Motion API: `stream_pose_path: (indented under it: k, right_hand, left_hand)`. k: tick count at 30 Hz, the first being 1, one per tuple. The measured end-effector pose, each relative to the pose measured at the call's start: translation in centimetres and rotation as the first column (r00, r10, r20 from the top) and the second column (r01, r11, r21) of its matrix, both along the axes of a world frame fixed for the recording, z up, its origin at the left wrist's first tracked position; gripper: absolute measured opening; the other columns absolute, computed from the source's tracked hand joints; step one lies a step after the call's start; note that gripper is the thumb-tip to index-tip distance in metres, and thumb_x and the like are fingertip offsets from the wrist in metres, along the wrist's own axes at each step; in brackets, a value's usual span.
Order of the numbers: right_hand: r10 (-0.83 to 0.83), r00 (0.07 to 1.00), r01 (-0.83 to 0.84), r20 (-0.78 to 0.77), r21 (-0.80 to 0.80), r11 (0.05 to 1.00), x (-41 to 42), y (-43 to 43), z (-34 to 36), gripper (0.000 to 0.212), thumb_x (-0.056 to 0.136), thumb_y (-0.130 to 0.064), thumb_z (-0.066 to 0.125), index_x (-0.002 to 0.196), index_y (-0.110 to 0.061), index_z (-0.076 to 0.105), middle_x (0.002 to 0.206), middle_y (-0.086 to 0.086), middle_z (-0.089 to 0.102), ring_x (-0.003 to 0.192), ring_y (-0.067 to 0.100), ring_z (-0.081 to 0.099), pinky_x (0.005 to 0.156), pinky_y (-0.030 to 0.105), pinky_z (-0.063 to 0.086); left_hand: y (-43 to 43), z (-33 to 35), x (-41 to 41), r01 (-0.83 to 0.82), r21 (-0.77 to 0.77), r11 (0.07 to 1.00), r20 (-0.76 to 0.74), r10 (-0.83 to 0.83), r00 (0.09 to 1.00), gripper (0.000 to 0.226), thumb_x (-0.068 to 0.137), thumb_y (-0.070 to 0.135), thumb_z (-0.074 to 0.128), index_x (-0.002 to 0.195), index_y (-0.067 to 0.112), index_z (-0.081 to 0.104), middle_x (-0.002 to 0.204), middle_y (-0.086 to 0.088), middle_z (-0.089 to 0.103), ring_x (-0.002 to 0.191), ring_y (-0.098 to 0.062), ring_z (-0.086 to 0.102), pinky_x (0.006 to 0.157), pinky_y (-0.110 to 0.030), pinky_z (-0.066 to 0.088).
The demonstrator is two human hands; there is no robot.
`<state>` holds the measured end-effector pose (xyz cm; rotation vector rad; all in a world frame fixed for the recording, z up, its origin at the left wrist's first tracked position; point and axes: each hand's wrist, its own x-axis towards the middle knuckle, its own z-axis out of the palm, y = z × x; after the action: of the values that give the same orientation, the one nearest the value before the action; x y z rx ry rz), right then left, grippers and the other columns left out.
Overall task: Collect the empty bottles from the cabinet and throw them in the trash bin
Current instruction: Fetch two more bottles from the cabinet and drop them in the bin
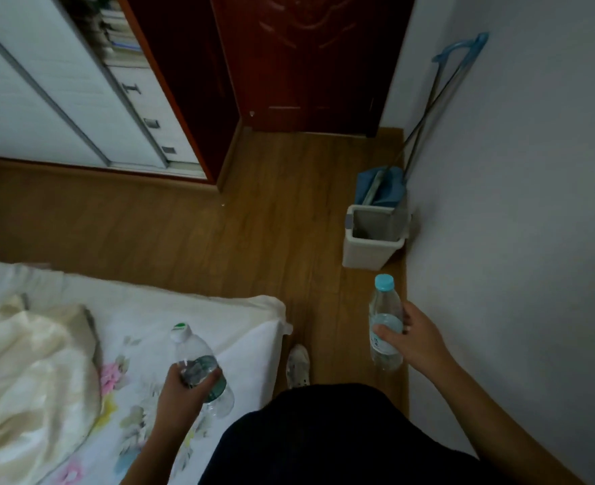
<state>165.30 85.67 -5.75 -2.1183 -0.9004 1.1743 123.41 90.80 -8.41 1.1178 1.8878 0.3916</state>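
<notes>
A blue-capped bottle [386, 323] is gripped upright by the right hand [415, 339], its fingers [384, 333] wrapped round the label; a green-capped bottle [201, 371] is clasped by the left hand [184, 390]. The trash bin [373, 252] stands ahead of the right fingers; release is best held until directly above its opening.

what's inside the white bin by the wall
The white bin looks mostly empty; its grey inner walls show and no bottles are visible inside. The bottom is dark and partly hidden by the near rim.
</notes>
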Motion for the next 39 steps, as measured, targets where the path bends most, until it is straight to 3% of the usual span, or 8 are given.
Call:
stream_pose_path:
  k: [5,11,17,21,27,31,34,39]
  right_hand:
    - [-0.158,0.986,0.158,0.044,-0.009,0.987,2.6,5.0,0.0,0.046,0.077,-0.036,0.082,0.115,-0.022,0.06,0.105,-0.002,0.07,0.092,0.015,0.067,0.074,0.028,0.054]
    - [-0.282,0.957,0.285,0.06,-0.043,0.958,6.7,10.4,-1.1,0.041,0.081,-0.03,0.08,0.114,-0.019,0.059,0.104,0.002,0.069,0.086,0.014,0.065,0.062,0.019,0.046]
    - [-0.235,0.97,0.239,0.062,-0.071,0.968,11.8,21.8,-2.7,0.046,0.08,-0.034,0.079,0.117,-0.017,0.059,0.104,0.001,0.068,0.092,0.018,0.067,0.068,0.022,0.047]
    - [-0.184,0.982,0.185,0.035,-0.024,0.982,15.2,31.4,-2.3,0.052,0.072,-0.055,0.075,0.113,-0.028,0.059,0.105,-0.005,0.068,0.093,0.012,0.066,0.082,0.036,0.057]
    - [-0.168,0.986,0.167,0.013,0.056,0.984,19.4,42.3,0.3,0.042,0.081,-0.035,0.078,0.113,-0.018,0.058,0.102,-0.001,0.067,0.09,0.012,0.065,0.077,0.027,0.055]
    - [-0.272,0.962,0.272,-0.006,0.056,0.961,21.9,45.0,0.3,0.06,0.07,-0.057,0.076,0.116,-0.022,0.06,0.105,-0.007,0.069,0.094,0.009,0.067,0.082,0.034,0.059]
    - [-0.411,0.911,0.411,0.008,0.006,0.911,23.1,45.3,-0.6,0.075,0.066,-0.063,0.073,0.126,-0.022,0.056,0.112,-0.004,0.065,0.099,0.013,0.065,0.085,0.034,0.055]
    - [-0.649,0.755,0.655,0.088,-0.093,0.75,22.6,45.3,-0.6,0.045,0.078,-0.043,0.076,0.114,-0.025,0.055,0.094,-0.014,0.062,0.082,0.008,0.061,0.066,0.017,0.041]
  left_hand:
    - [13.5,1.6,4.8,0.205,0.027,0.978,0.011,-0.205,0.979,0.081,0.048,0.068,0.069,0.111,0.018,0.058,0.097,0.001,0.069,0.089,-0.022,0.067,0.079,-0.039,0.053]
    - [27.0,1.8,11.2,0.351,0.036,0.936,0.084,-0.353,0.932,0.072,0.06,0.059,0.08,0.117,0.017,0.064,0.104,0.002,0.075,0.096,-0.014,0.071,0.079,-0.033,0.057]
    - [36.9,0.0,15.6,0.343,-0.03,0.939,0.104,-0.338,0.935,0.055,0.073,0.037,0.083,0.12,0.017,0.061,0.108,-0.001,0.073,0.1,-0.02,0.07,0.088,-0.043,0.056]
    - [43.8,0.2,17.8,0.338,-0.02,0.941,0.078,-0.335,0.939,0.075,0.057,0.062,0.083,0.114,0.018,0.062,0.101,-0.001,0.075,0.093,-0.018,0.073,0.084,-0.046,0.059]
    - [54.7,2.3,24.6,0.407,0.038,0.913,0.076,-0.408,0.91,0.054,0.073,0.039,0.083,0.116,0.014,0.064,0.104,-0.003,0.075,0.096,-0.019,0.073,0.081,-0.035,0.057]
    - [61.4,2.9,31.5,0.545,0.065,0.836,0.125,-0.549,0.827,0.034,0.079,0.028,0.08,0.109,0.019,0.066,0.102,-0.001,0.075,0.095,-0.014,0.072,0.086,-0.037,0.056]
    - [66.7,2.0,37.3,0.661,0.053,0.749,0.11,-0.662,0.742,0.056,0.071,0.042,0.083,0.116,0.015,0.065,0.107,-0.002,0.073,0.096,-0.014,0.07,0.078,-0.026,0.055]
    - [72.5,1.4,47.6,0.872,-0.063,0.485,0.122,-0.864,0.489,0.051,0.074,0.036,0.085,0.115,0.016,0.062,0.106,-0.001,0.068,0.097,-0.021,0.066,0.079,-0.035,0.052]
